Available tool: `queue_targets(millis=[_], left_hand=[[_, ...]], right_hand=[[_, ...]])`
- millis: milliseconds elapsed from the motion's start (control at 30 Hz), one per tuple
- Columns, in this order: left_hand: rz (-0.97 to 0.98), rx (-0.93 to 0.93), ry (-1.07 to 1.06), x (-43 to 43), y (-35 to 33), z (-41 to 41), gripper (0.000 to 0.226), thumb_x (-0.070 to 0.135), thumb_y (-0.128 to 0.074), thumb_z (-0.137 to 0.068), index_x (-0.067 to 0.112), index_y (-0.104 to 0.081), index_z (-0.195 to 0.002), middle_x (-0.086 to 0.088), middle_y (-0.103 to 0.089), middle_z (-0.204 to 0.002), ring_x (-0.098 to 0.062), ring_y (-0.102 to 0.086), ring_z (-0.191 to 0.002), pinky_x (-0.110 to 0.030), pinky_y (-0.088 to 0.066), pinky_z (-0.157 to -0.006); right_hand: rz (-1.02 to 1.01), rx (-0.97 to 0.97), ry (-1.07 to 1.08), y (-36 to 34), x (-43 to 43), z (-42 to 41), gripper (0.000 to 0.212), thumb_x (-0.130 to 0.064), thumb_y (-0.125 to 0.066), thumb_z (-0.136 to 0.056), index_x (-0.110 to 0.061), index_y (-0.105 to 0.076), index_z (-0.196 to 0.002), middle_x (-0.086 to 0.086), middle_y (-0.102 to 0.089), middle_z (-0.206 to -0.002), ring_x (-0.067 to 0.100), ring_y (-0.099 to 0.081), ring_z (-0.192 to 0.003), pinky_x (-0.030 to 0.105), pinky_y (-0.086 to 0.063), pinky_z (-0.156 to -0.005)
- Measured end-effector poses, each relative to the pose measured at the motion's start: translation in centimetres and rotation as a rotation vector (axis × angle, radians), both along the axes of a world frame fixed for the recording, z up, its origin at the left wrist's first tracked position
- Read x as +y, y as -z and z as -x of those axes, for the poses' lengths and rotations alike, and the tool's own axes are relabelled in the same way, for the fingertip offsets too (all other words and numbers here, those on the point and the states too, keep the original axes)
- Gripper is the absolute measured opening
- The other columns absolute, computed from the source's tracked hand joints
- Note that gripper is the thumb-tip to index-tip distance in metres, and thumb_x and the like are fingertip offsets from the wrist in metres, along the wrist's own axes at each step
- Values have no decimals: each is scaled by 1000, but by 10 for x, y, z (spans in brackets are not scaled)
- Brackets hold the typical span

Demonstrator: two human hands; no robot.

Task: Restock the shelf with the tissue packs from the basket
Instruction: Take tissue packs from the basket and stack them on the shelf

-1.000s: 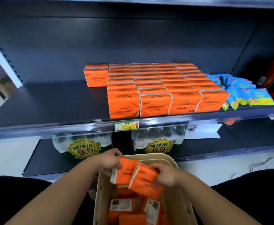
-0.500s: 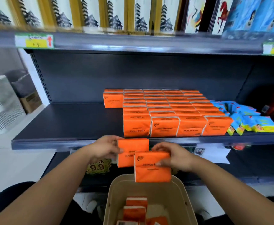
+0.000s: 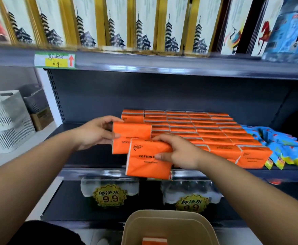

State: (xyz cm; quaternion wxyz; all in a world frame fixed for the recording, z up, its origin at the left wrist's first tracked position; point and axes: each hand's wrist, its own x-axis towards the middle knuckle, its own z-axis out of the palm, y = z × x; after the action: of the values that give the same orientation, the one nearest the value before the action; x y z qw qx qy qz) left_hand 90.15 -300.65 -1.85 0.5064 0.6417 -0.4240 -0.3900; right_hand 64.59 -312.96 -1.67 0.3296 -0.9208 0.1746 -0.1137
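My left hand (image 3: 93,133) grips an orange tissue pack (image 3: 132,132) by its left end, held over the dark shelf (image 3: 84,156) just left of the stocked rows. A second orange pack (image 3: 148,163) marked COTTON is gripped by my right hand (image 3: 176,152) in front of the shelf's edge, partly covering the first one. Several rows of orange tissue packs (image 3: 206,135) fill the middle of the shelf. The beige basket (image 3: 162,225) stands below at the bottom edge, with one orange pack (image 3: 154,241) showing inside.
Blue sachets (image 3: 282,151) lie right of the orange rows. Bottled water packs with 9.9 tags (image 3: 109,191) sit on the lower shelf. Picture boxes (image 3: 109,23) line the upper shelf. White baskets (image 3: 5,121) and a carton stand at the left. The shelf's left part is bare.
Both hands have risen from above the basket to the level of the shelf, carrying their packs forward. The view has tilted upward, so less of the basket shows.
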Motion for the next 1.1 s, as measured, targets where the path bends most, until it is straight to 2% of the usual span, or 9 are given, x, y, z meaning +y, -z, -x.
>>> queue_targets(millis=[167,267,333,400,500,700,933,1000,1100], left_hand=[[32,26,-191,-12,11,-46,46,-6,-65,-85,16,-51,-123,-15,-61,-120,-21,-67,-97,-28,-60,-70],[19,70,-299,-22,34,-72,53,-6,-67,-84,9,-45,-129,-20,-60,-126,-28,-64,-107,-39,-56,-82],[5,64,-362,-27,50,-81,59,-6,-69,-83,5,-41,-133,-17,-61,-121,-26,-65,-102,-37,-54,-77],[5,35,-422,-35,67,-87,63,-5,-71,-82,5,-38,-135,-16,-60,-115,-22,-65,-92,-32,-53,-69],[26,10,-469,-46,86,-89,59,-4,-70,-84,7,-40,-133,-16,-58,-114,-27,-61,-98,-30,-50,-66],[29,-138,-410,-75,103,-105,36,-2,-68,-85,19,-56,-111,-7,-64,-112,-29,-61,-110,-49,-50,-96],[29,-479,-471,-120,108,-104,49,9,-65,-89,15,-52,-136,-13,-50,-129,-27,-54,-117,-30,-40,-100],[36,-553,-479,-129,109,-100,50,8,-62,-91,17,-51,-138,-15,-50,-128,-25,-51,-118,-24,-36,-95],[73,-574,-446,-141,109,-95,51,8,-64,-90,19,-50,-137,-11,-58,-119,-24,-55,-111,-28,-39,-89]], right_hand=[[-47,-39,-43,1,4,-35,38,-12,-69,-88,-19,-57,-123,0,-55,-122,15,-55,-111,29,-46,-98],[23,32,-89,4,8,-54,37,-19,-67,-90,-26,-55,-124,-18,-51,-107,12,-52,-108,28,-44,-96],[136,79,-100,6,9,-65,40,-23,-65,-92,-27,-51,-129,-23,-43,-100,12,-44,-112,25,-37,-96],[180,94,-112,7,9,-75,41,-22,-62,-93,-26,-48,-132,-19,-40,-106,12,-40,-115,25,-33,-98],[217,110,-135,9,5,-87,40,-21,-61,-93,-27,-46,-130,-15,-45,-116,12,-39,-114,33,-36,-103],[397,193,-220,13,-14,-99,35,-22,-57,-95,-36,-43,-124,-16,-47,-120,11,-38,-105,37,-40,-97],[323,109,-198,19,-30,-114,38,-21,-60,-94,-30,-44,-127,-11,-48,-128,12,-37,-117,26,-31,-102],[336,92,-196,21,-34,-116,37,-21,-60,-93,-28,-44,-126,-10,-48,-127,12,-38,-116,25,-31,-102],[348,91,-200,25,-39,-116,37,-20,-61,-93,-28,-44,-125,-10,-49,-126,12,-38,-114,25,-31,-100]])
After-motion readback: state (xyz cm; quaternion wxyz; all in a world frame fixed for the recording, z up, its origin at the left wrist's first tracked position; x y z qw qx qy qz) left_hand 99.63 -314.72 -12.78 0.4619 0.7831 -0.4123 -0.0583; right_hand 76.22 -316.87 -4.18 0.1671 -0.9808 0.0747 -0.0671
